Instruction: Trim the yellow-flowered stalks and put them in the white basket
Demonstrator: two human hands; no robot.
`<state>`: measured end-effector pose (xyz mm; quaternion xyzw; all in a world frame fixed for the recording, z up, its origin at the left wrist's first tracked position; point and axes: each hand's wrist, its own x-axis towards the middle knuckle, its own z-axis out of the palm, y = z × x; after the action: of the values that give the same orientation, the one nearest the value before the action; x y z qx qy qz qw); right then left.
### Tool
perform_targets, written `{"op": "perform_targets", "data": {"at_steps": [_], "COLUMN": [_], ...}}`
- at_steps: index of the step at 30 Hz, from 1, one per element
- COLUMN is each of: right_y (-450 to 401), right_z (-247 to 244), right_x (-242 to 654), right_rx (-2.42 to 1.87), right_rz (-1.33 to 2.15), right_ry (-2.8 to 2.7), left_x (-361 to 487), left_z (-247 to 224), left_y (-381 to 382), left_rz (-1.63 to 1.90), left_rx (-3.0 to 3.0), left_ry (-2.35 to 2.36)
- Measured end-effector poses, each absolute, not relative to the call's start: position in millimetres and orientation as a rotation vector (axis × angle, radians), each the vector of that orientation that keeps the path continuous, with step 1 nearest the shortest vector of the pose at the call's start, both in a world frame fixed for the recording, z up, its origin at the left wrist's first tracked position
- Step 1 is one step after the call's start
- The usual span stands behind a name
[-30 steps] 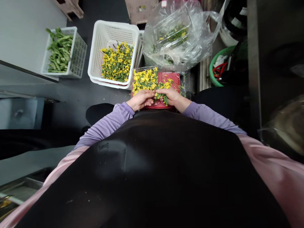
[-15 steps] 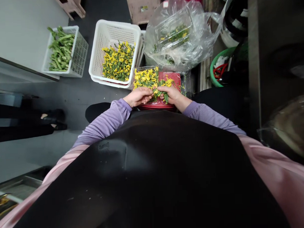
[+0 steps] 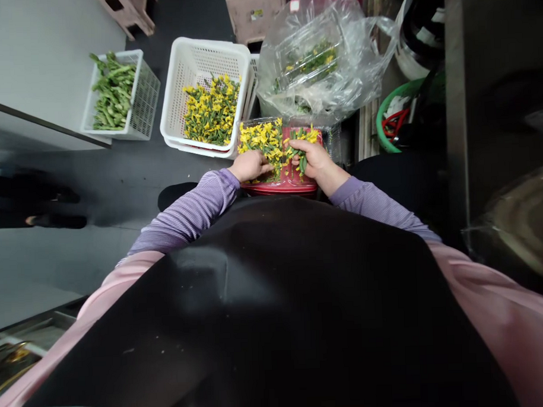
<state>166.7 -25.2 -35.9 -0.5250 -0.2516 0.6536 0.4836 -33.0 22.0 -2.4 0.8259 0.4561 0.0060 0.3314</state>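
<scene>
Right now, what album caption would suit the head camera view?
Right hand holding a yellow-flowered green bunch, left hand at the flower pile, a white basket of more blooms beyond.

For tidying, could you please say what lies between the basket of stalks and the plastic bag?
Floor and white baskets, one holding yellow flowers, in the head view.

A heap of flowers (image 3: 261, 137) lies before the person, the left hand (image 3: 247, 166) at its near edge and the right hand (image 3: 313, 158) to its right. Behind stands a bag (image 3: 356, 64). A flower basket (image 3: 172, 106) and, farther out, a stalk basket (image 3: 144, 107) lie left; a tub (image 3: 382, 128), right.
</scene>
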Motion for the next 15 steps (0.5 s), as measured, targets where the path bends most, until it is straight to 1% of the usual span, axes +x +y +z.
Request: {"op": "perform_targets", "data": {"at_steps": [4,6,8,10,11,15], "right_y": [-26,-26,-27,-27,-27,-28], "right_z": [-34,-36,-38,-39,-39,-40], "right_x": [169,168,168,169,170,169], "right_rx": [-1.271,-1.259,-1.257,-1.258,-1.256,-1.255], "right_rz": [1.542,1.555,1.587,1.622,1.639,1.717], "right_ry": [-0.612,-0.585,-0.540,-0.487,-0.461,-0.427], "left_x": [-40,-39,-37,-37,-38,-39], "left_z": [-23,-29,-33,-34,-32,-19], "left_y": [23,24,28,32,33,31], "left_rz": [-0.399,-0.550,-0.622,-0.565,-0.469,0.134], "left_rx": [2.643,2.738,2.752,2.680,2.608,2.014], "left_ry": [0.910,0.753,0.696,0.772,0.858,1.234]}}
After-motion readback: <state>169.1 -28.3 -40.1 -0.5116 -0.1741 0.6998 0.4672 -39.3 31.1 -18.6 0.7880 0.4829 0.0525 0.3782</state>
